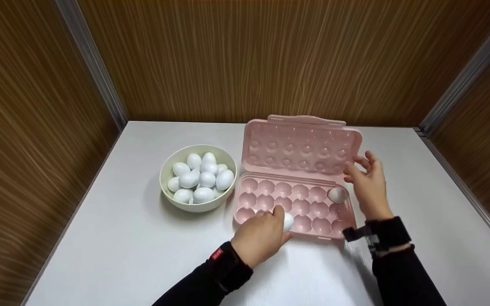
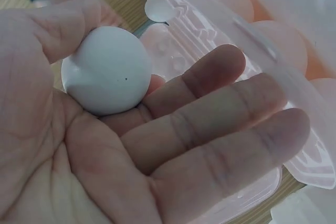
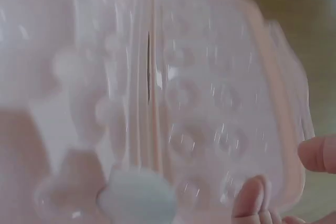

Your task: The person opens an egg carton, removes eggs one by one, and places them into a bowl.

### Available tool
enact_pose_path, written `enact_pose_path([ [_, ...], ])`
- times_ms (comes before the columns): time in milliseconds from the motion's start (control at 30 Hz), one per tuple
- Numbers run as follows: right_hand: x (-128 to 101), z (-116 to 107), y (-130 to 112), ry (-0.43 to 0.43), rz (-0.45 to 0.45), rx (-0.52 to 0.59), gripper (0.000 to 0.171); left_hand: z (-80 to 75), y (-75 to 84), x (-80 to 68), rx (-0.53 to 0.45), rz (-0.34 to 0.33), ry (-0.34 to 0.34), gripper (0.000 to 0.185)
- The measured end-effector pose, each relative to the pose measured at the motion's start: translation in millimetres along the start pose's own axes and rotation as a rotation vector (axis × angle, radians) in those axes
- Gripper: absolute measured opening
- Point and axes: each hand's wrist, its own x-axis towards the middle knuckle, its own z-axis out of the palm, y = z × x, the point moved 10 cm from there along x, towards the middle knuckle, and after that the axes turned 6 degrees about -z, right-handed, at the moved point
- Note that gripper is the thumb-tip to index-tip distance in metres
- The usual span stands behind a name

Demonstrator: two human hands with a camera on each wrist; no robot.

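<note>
My left hand [image 1: 258,238] is over the front row of a pink egg carton [image 1: 266,187]. It pinches a white egg [image 2: 107,72] between thumb and index finger, while the other fingers extend past it in the left wrist view. A second white egg [image 1: 337,195] sits in the back right cup. My right hand [image 1: 369,185] is at the right edge of the carton's raised lid [image 1: 300,148], holding nothing. Its fingers are spread and slightly bent; I cannot tell if they touch the lid.
A pale green bowl [image 1: 198,208] heaped with several white eggs [image 1: 204,178] stands left of the carton on the white table [image 1: 160,255]. Wood-patterned panels [image 1: 249,59] enclose the back and both sides.
</note>
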Motion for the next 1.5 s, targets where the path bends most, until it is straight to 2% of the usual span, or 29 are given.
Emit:
enact_pose_path([
  [67, 10.1, -9.1, 8.3, 0.045, 0.065, 0.017, 0.080, -1.5, 2.5, -1.9, 0.019, 0.013, 0.019, 0.046],
  [167, 17.0, -16.0, 11.6, 0.061, 0.112, -0.055, 0.082, -3.0, 5.8, -3.5, 0.035, 0.026, 0.029, 0.045],
  [233, 23.3, -16.3, 12.0, 0.037, 0.120, -0.089, 0.078, -3.7, 6.8, -3.9, 0.045, 0.029, 0.041, 0.045],
  [300, 28.1, -12.2, 12.9, -0.025, 0.127, -0.086, 0.075, -1.8, 6.3, -3.6, 0.031, 0.024, 0.030, 0.045],
  [400, 30.1, -7.8, 13.3, -0.080, 0.104, -0.088, 0.062, 0.7, 5.5, -4.1, 0.014, 0.016, 0.021, 0.044],
  [600, 16.6, -15.1, 3.9, 0.040, -0.019, -0.195, 0.036, -1.3, 7.2, -6.8, 0.034, 0.005, 0.037, 0.045],
  [733, 9.8, -17.2, -4.6, 0.069, -0.101, -0.258, 0.023, -3.1, 8.3, -8.3, 0.037, -0.001, 0.040, 0.046],
  [867, 2.1, -21.0, -7.0, 0.046, -0.135, -0.333, 0.019, -2.4, 8.3, -8.3, 0.047, 0.000, 0.006, 0.047],
  [1000, -6.6, -24.7, -6.7, 0.002, -0.126, -0.409, 0.017, -7.3, 3.8, -7.2, 0.028, -0.008, -0.067, 0.047],
  [1100, -9.4, -22.6, -8.1, -0.021, -0.127, -0.423, 0.018, -21.4, -7.3, -7.3, 0.009, -0.042, -0.132, 0.052],
  [1167, -8.8, -21.0, -9.1, -0.023, -0.133, -0.417, 0.018, -38.7, -17.2, -6.3, 0.006, -0.053, -0.122, 0.056],
  [1233, -7.9, -20.1, -9.8, -0.019, -0.138, -0.418, 0.018, -59.1, -34.5, -5.5, -0.049, -0.101, -0.097, 0.055],
  [1367, -8.5, -22.1, -9.5, -0.011, -0.125, -0.445, 0.020, -98.9, -83.3, -4.1, -0.085, -0.210, 0.042, 0.051],
  [1500, -10.0, -24.7, -9.1, -0.011, -0.117, -0.439, 0.025, -117.7, -137.8, -6.5, -0.006, -0.347, 0.151, 0.051],
])
